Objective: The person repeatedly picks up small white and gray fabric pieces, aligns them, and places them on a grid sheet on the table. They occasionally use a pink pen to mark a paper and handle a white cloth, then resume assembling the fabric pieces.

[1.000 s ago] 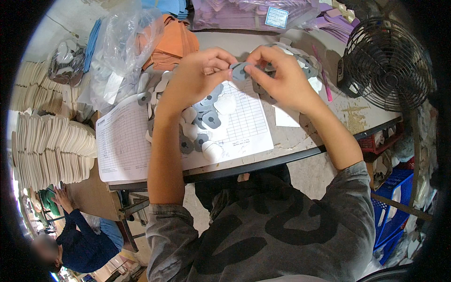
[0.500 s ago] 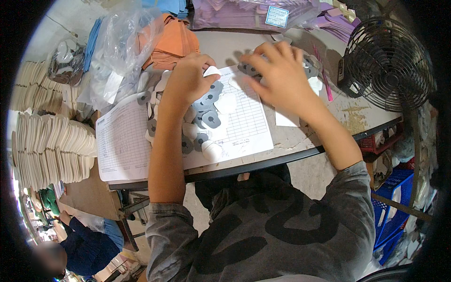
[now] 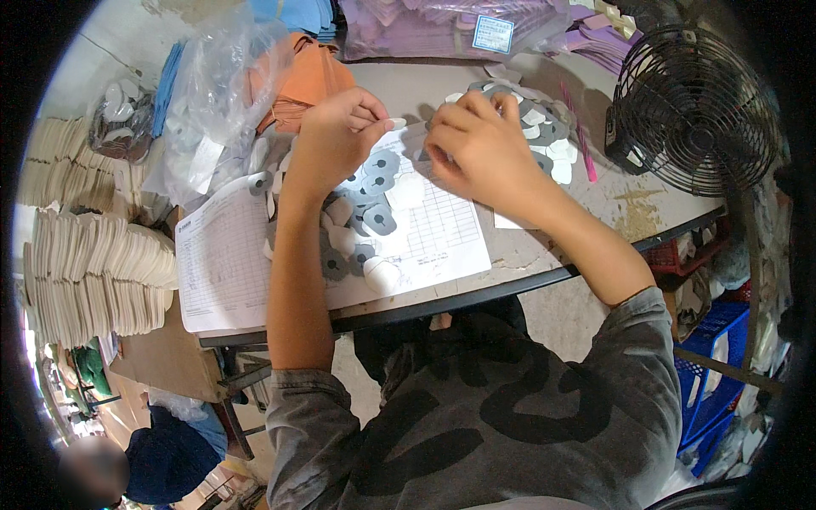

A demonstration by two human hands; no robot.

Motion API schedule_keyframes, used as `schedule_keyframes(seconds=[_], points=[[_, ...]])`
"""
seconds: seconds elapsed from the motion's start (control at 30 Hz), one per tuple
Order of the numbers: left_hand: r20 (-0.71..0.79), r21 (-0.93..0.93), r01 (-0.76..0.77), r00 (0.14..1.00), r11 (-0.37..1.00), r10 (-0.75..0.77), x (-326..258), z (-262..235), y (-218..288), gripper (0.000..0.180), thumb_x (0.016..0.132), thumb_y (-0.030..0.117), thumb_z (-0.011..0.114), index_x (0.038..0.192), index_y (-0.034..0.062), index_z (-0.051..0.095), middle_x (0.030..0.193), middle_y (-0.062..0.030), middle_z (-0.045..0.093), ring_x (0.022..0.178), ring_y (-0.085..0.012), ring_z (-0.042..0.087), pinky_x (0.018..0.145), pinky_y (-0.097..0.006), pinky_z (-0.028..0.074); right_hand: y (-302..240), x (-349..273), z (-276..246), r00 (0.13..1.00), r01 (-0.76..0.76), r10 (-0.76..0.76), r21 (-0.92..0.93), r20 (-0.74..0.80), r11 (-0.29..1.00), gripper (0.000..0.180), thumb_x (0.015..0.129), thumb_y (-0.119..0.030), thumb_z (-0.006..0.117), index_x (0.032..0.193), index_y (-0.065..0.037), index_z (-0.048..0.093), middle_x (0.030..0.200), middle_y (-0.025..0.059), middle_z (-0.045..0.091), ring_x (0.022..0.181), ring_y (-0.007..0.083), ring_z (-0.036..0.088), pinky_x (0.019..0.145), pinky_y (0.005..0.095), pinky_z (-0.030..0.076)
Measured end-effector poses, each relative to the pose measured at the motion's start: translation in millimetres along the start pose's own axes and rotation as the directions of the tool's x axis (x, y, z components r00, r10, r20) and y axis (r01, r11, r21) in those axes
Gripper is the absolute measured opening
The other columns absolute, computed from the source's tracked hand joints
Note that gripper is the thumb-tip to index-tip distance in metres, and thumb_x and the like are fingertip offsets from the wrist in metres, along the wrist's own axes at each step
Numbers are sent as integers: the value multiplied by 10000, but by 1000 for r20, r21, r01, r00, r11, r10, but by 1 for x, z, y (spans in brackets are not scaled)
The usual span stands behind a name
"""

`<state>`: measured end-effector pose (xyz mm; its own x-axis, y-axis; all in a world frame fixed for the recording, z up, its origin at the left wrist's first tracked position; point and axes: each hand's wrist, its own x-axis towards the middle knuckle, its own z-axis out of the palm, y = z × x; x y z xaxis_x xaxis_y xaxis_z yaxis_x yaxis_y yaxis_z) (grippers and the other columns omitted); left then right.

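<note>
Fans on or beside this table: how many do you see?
1. A black wire-cage fan stands at the table's right end, beyond the right hand. Others could be hidden outside the picture's rim.

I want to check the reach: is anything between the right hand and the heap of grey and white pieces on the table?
Nothing visible does. The right hand already rests on the heap of grey and white pieces, fingers down among them. The left hand pinches a small white piece apart from it.
</note>
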<state>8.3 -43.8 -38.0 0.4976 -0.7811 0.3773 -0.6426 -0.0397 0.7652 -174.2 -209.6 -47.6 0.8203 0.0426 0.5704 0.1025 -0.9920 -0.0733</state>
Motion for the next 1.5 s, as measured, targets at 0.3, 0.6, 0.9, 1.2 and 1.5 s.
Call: schedule_keyframes(seconds=[0.3,0.6,0.9,1.2,1.5], points=[[246,-348,187,964,919,-103,2,1,18,169,997,71,773,1126,-6,695,1050,-71,757,875,-109,737,711,-217,582,12,5,-9,987,-91,130,341,-93,936,132,939,-248,753,1027,-150,758,1019,20,752,1055,289,621,914,503,406],[326,347,-86,945,934,-34,-14,-17,11,280,820,161,882,1043,48,756,1016,-143,754,931,-285,708,837,-389,549,48,-2,-31,955,-293,297,-140,11,946,225,970,-234,755,1187,-183,731,1028,28,715,1104,293,625,984,559,408],[196,176,42,978,983,-77,-4,-18,15,208,910,48,841,1061,21,700,875,-22,732,749,-67,646,609,-234,473,40,4,-28,991,-132,136,212,-8,968,232,963,-216,759,1171,-114,746,1044,64,724,1050,289,632,935,475,474],[167,-235,88,985,968,-49,0,1,30,201,952,75,820,1096,15,693,807,-18,730,641,-58,652,539,-197,491,11,9,-11,980,-150,198,578,-21,802,264,922,-265,805,1094,-73,748,850,59,740,858,289,644,807,433,510],[143,-286,100,988,953,-61,2,7,31,184,967,43,799,1094,-10,678,865,-28,741,727,-48,679,594,-192,551,10,6,-10,953,-293,284,533,101,794,219,921,-211,811,1079,-72,755,840,34,717,848,217,645,787,382,520]])
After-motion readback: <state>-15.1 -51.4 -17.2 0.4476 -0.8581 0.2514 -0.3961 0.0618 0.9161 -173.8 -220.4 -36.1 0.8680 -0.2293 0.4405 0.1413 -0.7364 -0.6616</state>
